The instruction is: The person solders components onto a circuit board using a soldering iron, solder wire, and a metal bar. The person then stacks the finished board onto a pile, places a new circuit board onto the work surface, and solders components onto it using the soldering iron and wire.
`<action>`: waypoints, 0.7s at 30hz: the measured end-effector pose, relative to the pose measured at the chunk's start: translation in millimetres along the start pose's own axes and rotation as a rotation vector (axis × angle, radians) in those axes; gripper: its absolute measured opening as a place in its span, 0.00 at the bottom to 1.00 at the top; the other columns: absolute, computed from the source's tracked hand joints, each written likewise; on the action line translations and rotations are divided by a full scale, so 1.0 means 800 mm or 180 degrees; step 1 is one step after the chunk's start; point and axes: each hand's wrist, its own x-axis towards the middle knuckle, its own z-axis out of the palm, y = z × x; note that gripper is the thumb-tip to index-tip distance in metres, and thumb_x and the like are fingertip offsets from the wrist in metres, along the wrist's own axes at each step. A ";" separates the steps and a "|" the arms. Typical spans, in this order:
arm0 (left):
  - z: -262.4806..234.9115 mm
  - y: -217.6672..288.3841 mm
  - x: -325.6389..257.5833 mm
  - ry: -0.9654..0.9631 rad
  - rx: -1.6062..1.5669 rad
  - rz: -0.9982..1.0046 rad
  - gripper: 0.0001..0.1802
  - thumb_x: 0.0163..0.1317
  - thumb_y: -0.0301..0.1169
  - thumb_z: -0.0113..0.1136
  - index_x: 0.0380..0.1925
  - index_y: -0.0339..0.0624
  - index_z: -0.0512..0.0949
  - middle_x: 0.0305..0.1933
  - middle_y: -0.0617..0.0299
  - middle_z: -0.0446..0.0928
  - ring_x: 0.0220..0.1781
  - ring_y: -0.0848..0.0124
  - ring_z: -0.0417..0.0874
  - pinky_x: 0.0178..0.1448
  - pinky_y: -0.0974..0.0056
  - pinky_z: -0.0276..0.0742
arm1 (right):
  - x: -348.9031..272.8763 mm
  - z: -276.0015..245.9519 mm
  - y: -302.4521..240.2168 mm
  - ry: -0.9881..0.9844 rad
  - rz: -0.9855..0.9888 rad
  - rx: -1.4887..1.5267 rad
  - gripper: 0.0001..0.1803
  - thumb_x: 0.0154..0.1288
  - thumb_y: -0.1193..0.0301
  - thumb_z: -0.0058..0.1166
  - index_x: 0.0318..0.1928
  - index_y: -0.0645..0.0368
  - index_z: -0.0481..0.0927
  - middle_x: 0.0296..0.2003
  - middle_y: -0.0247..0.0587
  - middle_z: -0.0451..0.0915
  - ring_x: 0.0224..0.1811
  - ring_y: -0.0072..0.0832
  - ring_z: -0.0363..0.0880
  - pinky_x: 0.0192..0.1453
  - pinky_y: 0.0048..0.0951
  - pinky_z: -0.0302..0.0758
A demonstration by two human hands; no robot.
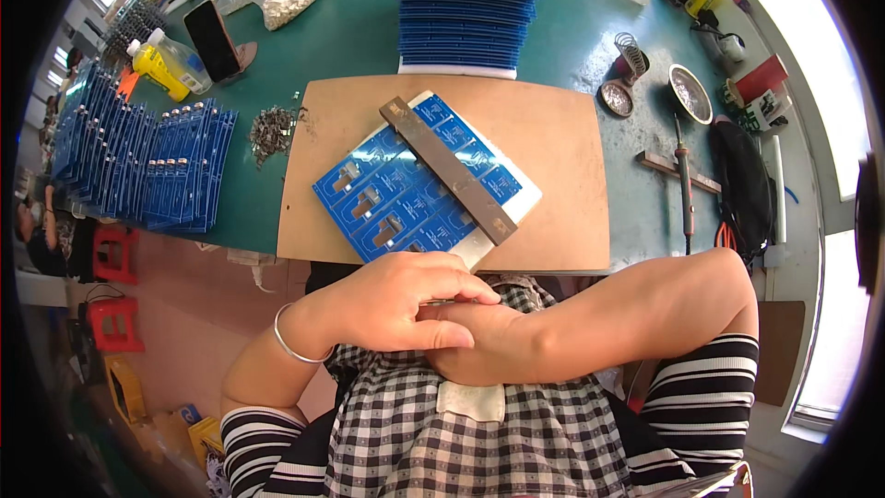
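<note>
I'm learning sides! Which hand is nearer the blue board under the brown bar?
Left. The left hand is close to the blue board; the right hand, under the left, is farther.

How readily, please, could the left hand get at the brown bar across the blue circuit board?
Probably yes: the left hand lies over the right hand, and nothing visible blocks its way to the brown bar.

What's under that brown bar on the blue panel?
Beneath the brown bar lies the blue panel, with a pale sheet showing past its edge. What's directly under the bar is covered.
</note>
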 end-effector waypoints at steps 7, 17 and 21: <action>0.021 -0.020 -0.009 -0.0228 -0.1460 -0.0450 0.24 0.54 0.32 0.72 0.49 0.37 0.75 0.48 0.58 0.77 0.49 0.72 0.78 0.55 0.66 0.73 | 0.005 0.039 -0.023 0.0427 -0.0053 -0.0385 0.13 0.55 0.72 0.45 0.33 0.64 0.82 0.38 0.44 0.79 0.45 0.37 0.75 0.52 0.31 0.73; 0.033 -0.032 -0.014 -0.0071 -0.1320 -0.0237 0.24 0.53 0.31 0.73 0.47 0.41 0.73 0.45 0.60 0.74 0.48 0.72 0.75 0.52 0.67 0.72 | 0.007 0.045 -0.012 0.1363 -0.0063 0.1112 0.09 0.51 0.71 0.51 0.28 0.62 0.82 0.33 0.44 0.78 0.41 0.36 0.77 0.45 0.32 0.76; 0.023 -0.031 -0.005 -0.0272 -0.0489 0.0128 0.18 0.53 0.34 0.73 0.41 0.44 0.76 0.38 0.62 0.75 0.39 0.69 0.76 0.41 0.66 0.72 | 0.005 0.050 -0.018 0.1979 0.0100 0.0582 0.07 0.49 0.70 0.52 0.24 0.59 0.82 0.27 0.42 0.77 0.36 0.34 0.77 0.39 0.34 0.76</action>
